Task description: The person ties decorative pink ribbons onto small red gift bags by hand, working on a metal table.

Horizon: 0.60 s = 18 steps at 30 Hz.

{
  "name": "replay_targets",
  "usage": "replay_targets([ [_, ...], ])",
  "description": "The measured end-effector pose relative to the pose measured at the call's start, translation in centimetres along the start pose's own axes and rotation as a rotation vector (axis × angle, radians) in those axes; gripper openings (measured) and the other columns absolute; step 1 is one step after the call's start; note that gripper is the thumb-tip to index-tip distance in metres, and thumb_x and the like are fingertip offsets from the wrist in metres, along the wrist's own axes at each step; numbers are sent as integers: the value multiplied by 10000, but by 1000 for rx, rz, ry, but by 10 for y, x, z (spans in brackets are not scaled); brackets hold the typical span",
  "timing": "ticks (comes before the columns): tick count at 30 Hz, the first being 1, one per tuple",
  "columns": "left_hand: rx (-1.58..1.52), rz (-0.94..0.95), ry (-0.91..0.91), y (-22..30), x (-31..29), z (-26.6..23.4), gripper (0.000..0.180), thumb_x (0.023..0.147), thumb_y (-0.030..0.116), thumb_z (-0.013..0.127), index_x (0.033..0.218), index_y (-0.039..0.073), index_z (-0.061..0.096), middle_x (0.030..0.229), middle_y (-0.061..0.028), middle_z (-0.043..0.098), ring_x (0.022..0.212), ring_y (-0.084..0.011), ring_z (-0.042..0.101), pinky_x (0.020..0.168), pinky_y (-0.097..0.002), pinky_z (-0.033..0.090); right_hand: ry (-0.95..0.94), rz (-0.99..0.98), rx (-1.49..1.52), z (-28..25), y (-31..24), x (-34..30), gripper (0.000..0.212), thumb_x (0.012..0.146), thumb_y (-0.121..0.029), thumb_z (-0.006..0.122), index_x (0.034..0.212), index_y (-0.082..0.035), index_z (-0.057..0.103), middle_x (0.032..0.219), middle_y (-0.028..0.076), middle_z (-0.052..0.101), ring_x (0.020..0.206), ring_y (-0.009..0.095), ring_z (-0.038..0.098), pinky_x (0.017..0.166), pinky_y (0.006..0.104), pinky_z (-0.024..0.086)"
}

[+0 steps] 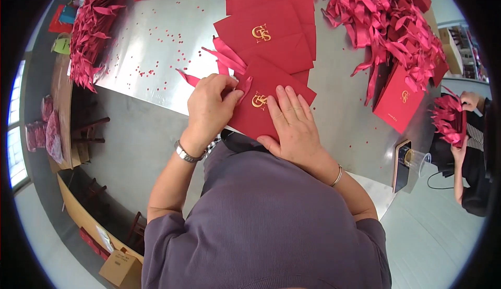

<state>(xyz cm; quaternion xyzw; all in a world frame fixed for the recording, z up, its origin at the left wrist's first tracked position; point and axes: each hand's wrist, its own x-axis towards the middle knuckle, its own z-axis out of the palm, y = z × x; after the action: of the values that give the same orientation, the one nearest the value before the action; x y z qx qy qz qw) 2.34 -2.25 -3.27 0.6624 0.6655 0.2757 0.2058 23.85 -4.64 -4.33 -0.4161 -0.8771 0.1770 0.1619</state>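
Observation:
A flat red paper bag (266, 75) with a gold emblem lies askew at the table's near edge, right in front of me. My left hand (211, 101) is closed in a pinch on a pink-red ribbon (244, 87) at the bag's left side; the fingertips partly hide it. Loose ribbon ends (225, 54) stick out beyond that hand. My right hand (295, 124) lies flat on the bag's right part, fingers stretched out, holding nothing. Beyond it, more flat red bags (276, 15) overlap in a row that runs away from me.
Bags heaped with ribbons (386, 33) stand at the far right, and another ribbon pile (96, 33) is at the far left. Small red dots (148, 72) litter the metal table (167, 98). A phone (401, 166) and plastic cup (417, 161) sit right, near another person holding ribboned bags (448, 119).

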Motion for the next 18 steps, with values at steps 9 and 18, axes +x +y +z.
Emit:
replay_targets([
  [9,-81,-338,-22,12,40,-1,364,862,392,629,795,46,721,654,-118,672,620,-273,656,590,-372,490,47,-6,-16,2,0,-5,811,724,-400,752,1349,34,473,1457,255,378,1381,383,335,1136,482,250],
  [18,-58,-271,215,-7,58,20,308,848,332,613,765,48,698,684,-143,658,647,-320,646,599,-423,484,59,-27,12,2,2,9,806,725,-385,754,1343,45,470,1440,266,397,1371,397,346,1123,499,267],
])
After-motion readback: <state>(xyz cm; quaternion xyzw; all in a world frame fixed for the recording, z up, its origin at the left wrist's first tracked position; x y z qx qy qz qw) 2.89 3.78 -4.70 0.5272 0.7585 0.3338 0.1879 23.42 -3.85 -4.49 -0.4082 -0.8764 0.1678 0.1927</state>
